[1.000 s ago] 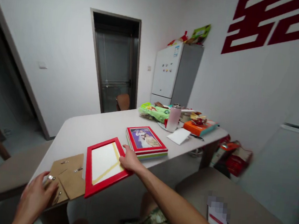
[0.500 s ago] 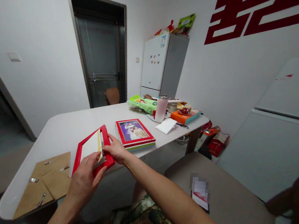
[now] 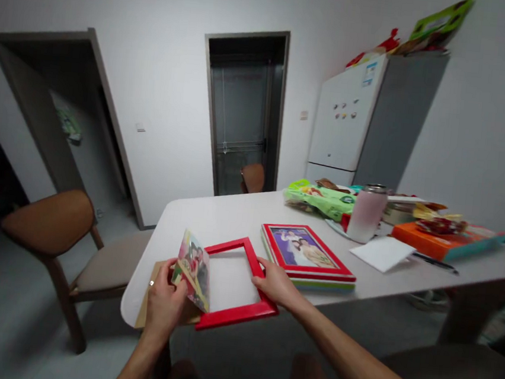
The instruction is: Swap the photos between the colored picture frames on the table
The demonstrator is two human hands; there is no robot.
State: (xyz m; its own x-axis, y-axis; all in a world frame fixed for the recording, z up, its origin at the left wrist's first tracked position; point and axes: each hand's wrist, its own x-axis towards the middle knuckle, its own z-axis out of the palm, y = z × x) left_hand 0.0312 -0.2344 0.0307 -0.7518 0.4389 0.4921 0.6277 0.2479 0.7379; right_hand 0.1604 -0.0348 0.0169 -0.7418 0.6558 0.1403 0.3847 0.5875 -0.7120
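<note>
My left hand [image 3: 165,299] is closed on a colour photo print [image 3: 194,267], held upright over the left side of an empty red picture frame [image 3: 240,314]. The frame lies flat at the near edge of the white table [image 3: 232,217]. My right hand [image 3: 275,282] rests on the frame's right bar, fingers bent over it. Under my left hand lies a brown backing board [image 3: 147,298], mostly hidden. Just right of the frame sits a stack of frames [image 3: 307,257], the top one red with a photo inside.
Farther right on the table are a green packet [image 3: 318,198], a pink tumbler [image 3: 366,212], a white card [image 3: 381,252], a pen [image 3: 433,262] and an orange box [image 3: 444,239]. A brown chair [image 3: 58,236] stands left of the table; a fridge [image 3: 366,117] behind.
My left hand left the backing board, reached the red frame and drew the photo print out of it. The frame lies flat and empty now. The view swung left.
</note>
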